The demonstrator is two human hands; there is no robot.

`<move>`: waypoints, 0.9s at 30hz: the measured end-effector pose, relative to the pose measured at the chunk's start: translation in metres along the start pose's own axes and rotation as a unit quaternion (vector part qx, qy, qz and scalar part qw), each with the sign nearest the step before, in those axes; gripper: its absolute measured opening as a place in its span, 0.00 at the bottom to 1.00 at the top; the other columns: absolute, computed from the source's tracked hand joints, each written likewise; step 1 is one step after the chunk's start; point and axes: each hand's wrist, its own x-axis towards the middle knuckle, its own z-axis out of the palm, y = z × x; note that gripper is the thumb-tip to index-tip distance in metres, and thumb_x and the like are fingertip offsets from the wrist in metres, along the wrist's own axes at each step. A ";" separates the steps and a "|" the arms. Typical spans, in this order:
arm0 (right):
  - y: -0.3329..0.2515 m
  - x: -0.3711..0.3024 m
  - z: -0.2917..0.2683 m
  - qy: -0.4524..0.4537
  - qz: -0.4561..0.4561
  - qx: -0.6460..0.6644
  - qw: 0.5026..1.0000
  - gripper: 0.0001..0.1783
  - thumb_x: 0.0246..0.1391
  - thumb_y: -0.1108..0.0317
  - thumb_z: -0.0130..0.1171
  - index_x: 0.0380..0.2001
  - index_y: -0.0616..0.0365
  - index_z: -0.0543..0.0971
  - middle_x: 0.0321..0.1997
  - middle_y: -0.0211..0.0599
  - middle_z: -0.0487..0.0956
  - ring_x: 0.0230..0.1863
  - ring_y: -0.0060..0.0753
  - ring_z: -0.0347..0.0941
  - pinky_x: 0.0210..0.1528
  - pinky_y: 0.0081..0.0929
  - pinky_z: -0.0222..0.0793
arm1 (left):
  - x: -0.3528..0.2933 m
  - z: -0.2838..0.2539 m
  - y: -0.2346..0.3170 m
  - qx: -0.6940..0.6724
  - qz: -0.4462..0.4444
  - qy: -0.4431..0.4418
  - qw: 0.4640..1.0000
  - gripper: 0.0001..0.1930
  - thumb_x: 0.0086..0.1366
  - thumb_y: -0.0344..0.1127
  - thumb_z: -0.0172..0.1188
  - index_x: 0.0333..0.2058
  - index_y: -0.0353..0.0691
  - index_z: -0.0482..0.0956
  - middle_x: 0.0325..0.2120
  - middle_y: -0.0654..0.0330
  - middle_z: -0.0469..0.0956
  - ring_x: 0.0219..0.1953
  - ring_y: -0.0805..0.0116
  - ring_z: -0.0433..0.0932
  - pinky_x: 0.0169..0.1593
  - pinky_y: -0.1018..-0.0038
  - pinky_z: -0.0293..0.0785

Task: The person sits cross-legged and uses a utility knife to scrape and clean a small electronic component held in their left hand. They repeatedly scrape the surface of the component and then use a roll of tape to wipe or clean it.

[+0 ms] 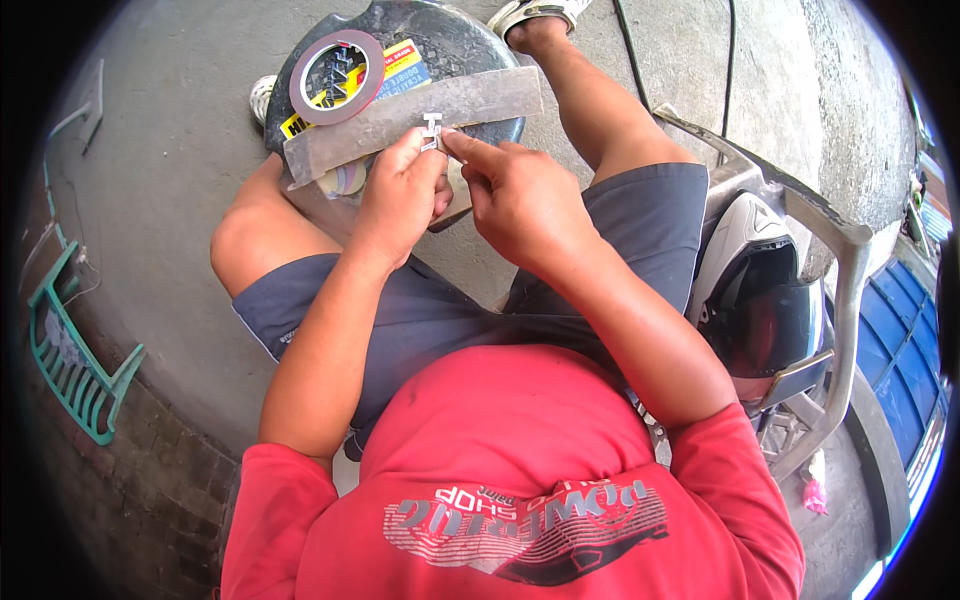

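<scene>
A small silver letter-shaped emblem (432,131) is pinched upright between the thumb and fingers of my left hand (398,195). My right hand (528,205) meets it from the right, its index fingertip against the emblem's edge and the other fingers curled under. Whether the right fingertips grip a thin piece there is too small to tell. Just beyond both hands, a long greyish flat strip (480,98) lies slanted across a black round stool top (440,30). A roll of tape with a maroon rim (372,60) rests on the stool behind the strip.
Under the tape lies a yellow and blue package (405,68). Pale round rolls (345,180) show below the strip. A white and black helmet (760,290) sits at my right, beside a metal frame (845,240). A green plastic chair part (75,365) is at far left. Dark cables (632,50) cross the floor.
</scene>
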 end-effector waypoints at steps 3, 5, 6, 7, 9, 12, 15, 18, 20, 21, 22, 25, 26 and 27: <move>0.006 0.004 0.000 -0.010 0.009 0.060 0.998 0.22 0.68 0.65 0.57 0.63 0.44 0.84 0.37 0.48 0.85 0.35 0.55 0.85 0.40 0.50 0.82 | -0.001 0.002 0.005 -0.062 -0.025 0.007 0.998 0.11 0.77 0.33 0.50 0.50 0.39 0.79 0.22 0.70 0.69 0.21 0.79 0.67 0.23 0.79 0.62; 0.003 0.003 0.000 0.010 -0.019 -0.016 1.000 0.22 0.68 0.65 0.56 0.63 0.44 0.84 0.39 0.49 0.86 0.36 0.57 0.86 0.42 0.52 0.82 | -0.001 0.002 0.006 -0.093 -0.035 0.010 0.995 0.09 0.77 0.32 0.50 0.48 0.39 0.79 0.22 0.69 0.69 0.20 0.79 0.68 0.23 0.78 0.62; 0.000 0.003 -0.002 0.003 -0.010 -0.029 1.000 0.22 0.68 0.65 0.56 0.62 0.44 0.84 0.39 0.49 0.86 0.36 0.57 0.86 0.42 0.52 0.82 | 0.000 0.001 0.006 -0.101 -0.036 0.008 0.994 0.09 0.77 0.32 0.50 0.48 0.40 0.79 0.22 0.70 0.68 0.20 0.79 0.68 0.23 0.78 0.62; -0.005 0.002 -0.004 -0.004 0.000 -0.042 0.999 0.22 0.68 0.65 0.56 0.62 0.44 0.84 0.39 0.49 0.86 0.37 0.57 0.86 0.43 0.52 0.82 | 0.000 0.000 0.006 -0.109 -0.037 0.005 0.993 0.09 0.77 0.32 0.50 0.48 0.40 0.79 0.22 0.70 0.68 0.20 0.79 0.68 0.23 0.78 0.62; -0.008 0.002 -0.003 -0.008 0.023 -0.034 0.999 0.22 0.68 0.65 0.57 0.62 0.43 0.85 0.40 0.48 0.87 0.38 0.57 0.86 0.43 0.51 0.81 | -0.001 0.002 0.006 -0.090 -0.024 0.006 0.996 0.09 0.77 0.32 0.50 0.47 0.40 0.79 0.22 0.69 0.68 0.21 0.79 0.68 0.23 0.79 0.61; -0.005 0.003 0.004 0.002 0.056 0.027 0.998 0.22 0.68 0.65 0.58 0.62 0.42 0.85 0.40 0.46 0.88 0.41 0.55 0.86 0.44 0.49 0.81 | -0.002 0.008 0.007 -0.090 -0.021 0.021 0.995 0.08 0.77 0.32 0.50 0.47 0.40 0.78 0.22 0.69 0.69 0.21 0.79 0.68 0.23 0.79 0.61; -0.007 0.002 0.005 0.009 0.064 0.037 0.997 0.21 0.67 0.64 0.58 0.61 0.44 0.85 0.39 0.49 0.88 0.42 0.57 0.86 0.45 0.51 0.81 | -0.002 0.009 0.005 -0.126 -0.033 0.020 0.991 0.08 0.77 0.32 0.50 0.46 0.41 0.78 0.22 0.69 0.69 0.21 0.80 0.68 0.23 0.79 0.61; -0.008 0.001 0.005 0.016 0.050 0.001 0.999 0.21 0.67 0.63 0.56 0.61 0.46 0.85 0.39 0.53 0.88 0.42 0.59 0.86 0.46 0.54 0.81 | -0.001 0.008 -0.001 -0.113 -0.024 0.011 0.993 0.08 0.76 0.33 0.52 0.48 0.42 0.78 0.23 0.70 0.68 0.22 0.79 0.67 0.24 0.79 0.60; 0.001 0.007 0.006 0.012 0.048 0.046 0.998 0.21 0.67 0.63 0.56 0.60 0.47 0.86 0.39 0.52 0.88 0.43 0.58 0.86 0.46 0.54 0.81 | -0.001 0.009 -0.003 -0.106 -0.016 0.011 0.994 0.08 0.76 0.34 0.52 0.47 0.42 0.78 0.23 0.70 0.68 0.22 0.79 0.67 0.24 0.79 0.59; 0.001 0.008 0.006 0.004 0.053 0.046 0.998 0.21 0.68 0.63 0.57 0.60 0.47 0.86 0.41 0.53 0.88 0.44 0.58 0.86 0.48 0.51 0.81 | 0.000 0.008 -0.003 -0.114 -0.014 0.014 0.993 0.07 0.76 0.34 0.52 0.46 0.41 0.77 0.23 0.70 0.68 0.22 0.79 0.67 0.24 0.80 0.60; 0.000 0.010 0.005 -0.003 0.058 0.045 0.997 0.20 0.68 0.63 0.58 0.61 0.47 0.86 0.42 0.54 0.87 0.45 0.57 0.86 0.49 0.49 0.81 | -0.001 0.008 -0.004 -0.122 -0.012 0.017 0.992 0.07 0.77 0.34 0.51 0.45 0.41 0.77 0.24 0.70 0.68 0.21 0.80 0.68 0.23 0.80 0.60; 0.006 0.015 0.005 -0.004 0.073 0.105 0.992 0.20 0.69 0.64 0.58 0.60 0.49 0.86 0.48 0.55 0.88 0.48 0.58 0.86 0.52 0.47 0.81 | -0.002 0.009 0.001 -0.136 -0.024 0.018 0.990 0.07 0.77 0.34 0.51 0.46 0.40 0.77 0.24 0.70 0.68 0.21 0.79 0.68 0.23 0.80 0.59; 0.008 0.016 0.009 -0.001 0.079 0.138 0.987 0.20 0.69 0.64 0.58 0.60 0.49 0.86 0.49 0.54 0.88 0.48 0.59 0.86 0.53 0.48 0.81 | -0.002 0.008 0.001 -0.141 -0.025 0.015 0.990 0.08 0.77 0.33 0.51 0.47 0.40 0.77 0.24 0.70 0.68 0.21 0.79 0.68 0.23 0.80 0.59; 0.015 0.017 0.012 0.009 0.080 0.178 0.981 0.20 0.69 0.65 0.58 0.60 0.50 0.86 0.51 0.55 0.88 0.50 0.58 0.86 0.54 0.46 0.80 | -0.001 0.007 0.001 -0.145 -0.027 0.011 0.989 0.08 0.76 0.33 0.51 0.47 0.39 0.78 0.24 0.70 0.68 0.21 0.79 0.68 0.23 0.80 0.59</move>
